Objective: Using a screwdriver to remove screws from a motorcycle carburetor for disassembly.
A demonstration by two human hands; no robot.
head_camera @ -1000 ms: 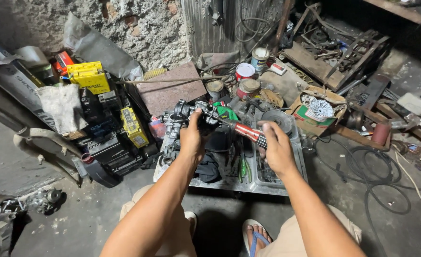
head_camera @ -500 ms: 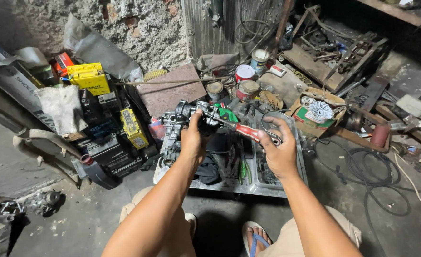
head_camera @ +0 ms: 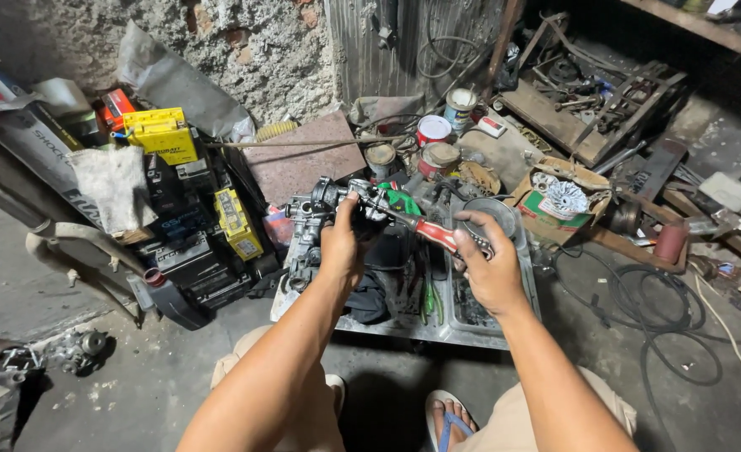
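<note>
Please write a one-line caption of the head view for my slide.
Left hand grips a grey metal engine part; right hand holds a red-handled tool over a metal tray.

A red-handled tool (head_camera: 434,233) slants from lower right up-left onto a grey metal engine part (head_camera: 319,219) held over a metal tray (head_camera: 404,329).

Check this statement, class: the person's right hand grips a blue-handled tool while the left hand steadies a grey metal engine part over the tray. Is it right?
Not quite. The head view shows the right hand gripping a red-handled tool, not blue. The left hand does steady the grey metal engine part over the tray.
</note>
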